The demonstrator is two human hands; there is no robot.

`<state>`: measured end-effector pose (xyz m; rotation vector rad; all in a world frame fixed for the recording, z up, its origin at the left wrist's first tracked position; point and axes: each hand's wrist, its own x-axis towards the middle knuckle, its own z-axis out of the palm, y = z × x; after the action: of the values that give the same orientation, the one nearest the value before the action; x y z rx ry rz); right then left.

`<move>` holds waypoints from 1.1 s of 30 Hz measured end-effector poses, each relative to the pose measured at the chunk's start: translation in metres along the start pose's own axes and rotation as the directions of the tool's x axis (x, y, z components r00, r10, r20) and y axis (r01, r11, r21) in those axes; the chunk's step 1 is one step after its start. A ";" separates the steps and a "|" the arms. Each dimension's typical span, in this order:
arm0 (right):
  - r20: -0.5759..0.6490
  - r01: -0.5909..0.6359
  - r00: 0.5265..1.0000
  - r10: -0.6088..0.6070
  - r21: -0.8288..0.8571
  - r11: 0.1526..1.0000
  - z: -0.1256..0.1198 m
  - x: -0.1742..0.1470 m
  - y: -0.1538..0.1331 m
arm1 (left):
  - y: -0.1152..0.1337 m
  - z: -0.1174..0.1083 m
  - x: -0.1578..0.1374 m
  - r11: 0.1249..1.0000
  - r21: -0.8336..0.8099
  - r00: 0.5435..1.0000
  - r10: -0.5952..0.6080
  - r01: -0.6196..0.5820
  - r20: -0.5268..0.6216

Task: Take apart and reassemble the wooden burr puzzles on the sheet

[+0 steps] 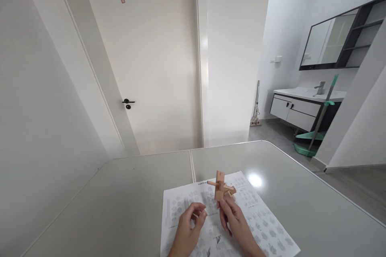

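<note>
My right hand (237,221) grips a small wooden assembly (220,190) by its lower end. The assembly has a flat upright piece, a thin stick pointing left and several short pieces clustered on its right. To the left, apart from the assembly, my left hand (190,225) is curled, thumb and fingertips drawn together in a pinch. Anything between those fingertips is too small or hidden to make out. Under both hands lies a large white printed sheet (171,204) with rows of grey drawings; its print is too small to read.
The sheet rests on a grey table (126,204) with a seam and rounded far corners. Beyond it stand a closed white door (163,68) and a wall. Far right are a washbasin cabinet (297,110), a mop (257,104) and a green dustpan (306,149).
</note>
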<state>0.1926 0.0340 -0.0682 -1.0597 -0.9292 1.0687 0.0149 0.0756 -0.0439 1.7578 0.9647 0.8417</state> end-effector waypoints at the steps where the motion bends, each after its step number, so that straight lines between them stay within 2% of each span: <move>1: 0.051 -0.001 0.999 0.003 -0.037 0.999 0.003 -0.002 0.002 | -0.001 -0.001 0.000 0.999 -0.036 1.000 0.027 -0.026 0.001; 5: 0.229 0.046 0.973 -0.001 -0.191 0.981 0.011 -0.009 0.005 | -0.014 -0.001 0.002 0.959 -0.264 0.993 0.116 -0.103 0.033; 8: 0.320 0.111 0.947 -0.017 -0.276 0.955 0.014 -0.013 0.002 | -0.021 -0.002 0.003 0.902 -0.427 0.995 0.094 -0.068 0.039; 10: 0.358 0.146 0.933 -0.024 -0.318 0.937 0.016 -0.015 -0.002 | -0.017 -0.004 0.003 0.886 -0.463 0.997 0.056 -0.021 0.061; 13: 0.386 0.193 0.921 -0.044 -0.355 0.915 0.017 -0.017 -0.005 | 0.000 -0.008 -0.001 0.893 -0.449 0.998 -0.016 0.044 0.065; 17: 0.390 0.220 0.919 -0.064 -0.370 0.903 0.018 -0.017 -0.004 | 0.015 -0.011 -0.004 0.886 -0.461 0.999 -0.025 0.043 0.043; 21: 0.376 0.214 0.924 -0.066 -0.369 0.905 0.017 -0.017 0.002 | 0.005 -0.011 -0.001 0.895 -0.446 0.999 0.020 0.004 0.049; 25: 0.315 0.198 0.946 -0.075 -0.376 0.905 0.016 -0.016 0.005 | -0.006 -0.010 -0.001 0.936 -0.348 0.995 0.080 -0.057 0.054; 33: 0.303 0.147 0.951 -0.056 -0.287 0.947 0.015 -0.014 0.011 | -0.003 -0.007 -0.006 0.980 -0.172 0.994 0.110 -0.104 0.027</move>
<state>0.1727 0.0252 -0.0762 -1.1080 -1.4101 1.0309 0.0054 0.0737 -0.0450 1.6822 0.7562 0.9297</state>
